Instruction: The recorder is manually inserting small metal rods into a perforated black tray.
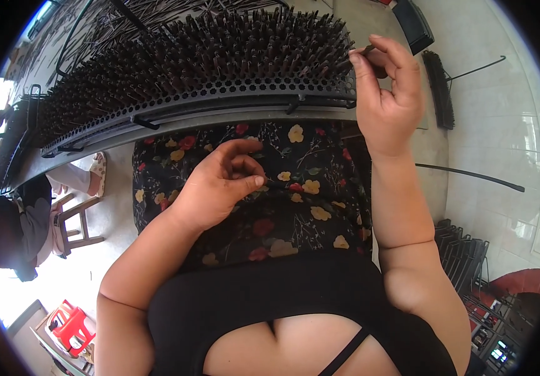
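A long perforated rack (220,88) runs across the table in front of me, packed with upright dark brown sticks (232,47). By the rack's right end, my right hand (390,94) is closed, thumb and fingers pinching a short dark stick (368,49). Most of that stick is hidden by the fingers. Above my lap, my left hand (220,185) has its fingers curled toward the thumb. Something dark seems to be at its thumb tip, but it blends into the black floral cloth (307,172) behind it.
Loose thin sticks (104,34) lie heaped at the table's far left. At left, another person (25,213) sits near a wooden stool (80,225), with a red plastic stool (70,326) closer. On my right stand a narrow dark rack (439,91) and several stacked black racks (461,250).
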`<action>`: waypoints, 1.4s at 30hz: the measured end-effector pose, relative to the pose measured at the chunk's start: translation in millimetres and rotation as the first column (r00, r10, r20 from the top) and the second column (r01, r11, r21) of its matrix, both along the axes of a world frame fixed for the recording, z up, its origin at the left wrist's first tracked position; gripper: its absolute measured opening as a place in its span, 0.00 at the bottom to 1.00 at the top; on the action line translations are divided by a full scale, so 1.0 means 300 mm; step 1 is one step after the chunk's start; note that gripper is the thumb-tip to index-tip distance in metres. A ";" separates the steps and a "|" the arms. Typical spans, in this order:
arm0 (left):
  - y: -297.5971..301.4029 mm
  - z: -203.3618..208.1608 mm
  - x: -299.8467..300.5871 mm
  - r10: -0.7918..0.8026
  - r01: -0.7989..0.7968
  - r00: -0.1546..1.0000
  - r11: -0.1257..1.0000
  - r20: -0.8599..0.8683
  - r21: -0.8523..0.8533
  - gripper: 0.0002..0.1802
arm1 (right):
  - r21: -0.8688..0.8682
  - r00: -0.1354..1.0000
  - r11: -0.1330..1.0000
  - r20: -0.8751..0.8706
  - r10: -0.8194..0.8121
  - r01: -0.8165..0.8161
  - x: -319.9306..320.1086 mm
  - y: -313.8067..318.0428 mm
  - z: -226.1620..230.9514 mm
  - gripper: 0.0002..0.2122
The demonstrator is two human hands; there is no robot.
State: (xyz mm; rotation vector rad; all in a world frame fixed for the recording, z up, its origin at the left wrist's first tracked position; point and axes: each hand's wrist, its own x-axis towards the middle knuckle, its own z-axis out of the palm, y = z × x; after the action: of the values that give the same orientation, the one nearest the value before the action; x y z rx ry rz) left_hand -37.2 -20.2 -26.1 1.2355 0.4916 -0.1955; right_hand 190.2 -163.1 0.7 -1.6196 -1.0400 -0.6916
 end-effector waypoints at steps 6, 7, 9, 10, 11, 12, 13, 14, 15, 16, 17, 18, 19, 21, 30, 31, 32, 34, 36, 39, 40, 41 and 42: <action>0.020 0.004 0.016 0.030 -0.031 0.999 0.999 -0.033 -0.030 0.26 | -0.051 0.995 0.999 0.104 -0.012 0.017 0.001 -0.002 0.018 0.14; 0.025 0.002 0.019 0.023 -0.025 0.999 0.999 -0.039 -0.046 0.25 | -0.106 0.984 0.994 0.179 -0.018 0.037 0.005 -0.002 0.027 0.14; 0.026 0.004 0.024 0.025 -0.027 0.998 0.999 -0.054 -0.030 0.24 | -0.128 0.986 0.992 0.168 0.016 0.006 0.008 0.002 0.035 0.15; 0.030 0.004 0.028 0.028 -0.029 0.997 0.999 -0.068 -0.014 0.23 | -0.150 0.987 0.988 0.156 0.050 -0.027 0.010 0.009 0.037 0.16; 0.034 -0.001 0.029 0.026 -0.027 0.997 1.000 -0.068 -0.013 0.23 | -0.150 0.987 0.988 0.156 0.048 -0.024 -0.003 0.014 0.038 0.16; 0.041 -0.012 0.025 0.060 -0.061 0.997 0.998 -0.050 -0.022 0.22 | -0.075 0.995 0.992 0.011 0.100 -0.099 -0.028 0.020 0.039 0.16; 0.045 -0.020 0.024 0.094 -0.095 0.995 0.995 -0.033 -0.034 0.20 | 0.008 0.978 0.987 -0.131 0.161 -0.162 -0.039 0.021 0.039 0.15; 0.054 -0.024 0.027 0.093 -0.094 0.995 0.995 -0.034 -0.034 0.20 | 0.008 0.978 0.987 -0.132 0.160 -0.160 -0.019 0.016 0.039 0.15; 0.065 -0.028 0.032 0.105 -0.106 0.994 0.994 -0.034 -0.026 0.19 | -0.138 0.991 0.988 0.104 0.084 -0.069 0.014 0.007 0.040 0.14; 0.073 -0.030 0.033 0.116 -0.116 0.993 0.993 -0.036 -0.019 0.18 | -0.259 0.939 0.964 0.341 0.037 0.056 0.032 0.001 0.041 0.12; 0.079 -0.030 0.033 0.115 -0.116 0.993 0.993 -0.037 -0.021 0.18 | -0.261 0.940 0.964 0.340 0.037 0.056 0.028 0.000 0.042 0.12; 0.086 -0.027 0.033 0.119 -0.122 0.991 0.992 -0.062 -0.042 0.18 | -0.286 0.947 0.954 0.322 0.011 0.086 0.018 -0.003 0.046 0.11; 0.095 -0.028 0.031 0.126 -0.131 0.988 0.989 -0.087 -0.062 0.18 | -0.310 0.953 0.944 0.304 -0.014 0.112 0.011 -0.002 0.046 0.10; 0.118 -0.022 0.011 0.119 -0.115 0.987 0.992 -0.110 0.041 0.18 | -0.281 0.958 0.956 0.288 0.000 0.084 0.024 -0.011 0.063 0.10; 0.366 -0.263 -0.384 -0.045 0.111 0.993 -0.038 -0.113 0.993 0.31 | -0.611 0.996 0.791 0.051 0.071 -0.025 0.514 0.173 0.162 0.39; 0.376 -0.292 -0.405 -0.039 0.094 0.995 -0.013 -0.094 0.995 0.32 | -0.705 0.956 0.707 0.241 0.167 0.054 0.601 0.240 0.124 0.39; 0.384 -0.312 -0.424 -0.024 0.066 0.998 0.002 -0.066 0.998 0.33 | -0.824 0.948 0.559 0.244 0.204 0.091 0.625 0.309 0.122 0.43; 0.401 -0.351 -0.421 -0.017 -0.006 1.000 0.006 0.007 1.000 0.37 | -0.894 0.861 0.322 0.408 0.304 0.310 0.654 0.437 0.073 0.47; 0.416 -0.372 -0.422 0.032 -0.046 0.999 0.064 0.044 0.997 0.41 | -0.944 0.851 0.161 0.329 0.409 0.288 0.617 0.557 0.044 0.49; 0.441 -0.408 -0.424 0.067 -0.085 0.995 0.092 0.079 0.992 0.43 | -0.950 0.813 0.057 0.292 0.504 0.306 0.607 0.712 0.079 0.56; 0.451 -0.427 -0.434 0.077 -0.072 0.995 0.061 0.067 0.996 0.46 | -0.958 0.827 0.051 0.270 0.493 0.282 0.601 0.760 0.096 0.60; 0.462 -0.432 -0.432 0.082 -0.074 0.994 0.063 0.069 0.995 0.46 | -0.959 0.802 0.065 0.266 0.535 0.275 0.609 0.804 0.100 0.65; 0.473 -0.433 -0.431 0.071 -0.059 0.996 0.072 0.054 0.996 0.48 | -0.959 0.777 0.040 0.251 0.577 0.281 0.613 0.848 0.103 0.65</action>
State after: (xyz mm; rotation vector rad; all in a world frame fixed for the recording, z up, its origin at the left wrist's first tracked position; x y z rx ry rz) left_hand -166.6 121.6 -156.0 2.6474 0.7233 0.3392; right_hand 374.1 91.3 31.5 -2.4196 -2.6602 -0.1600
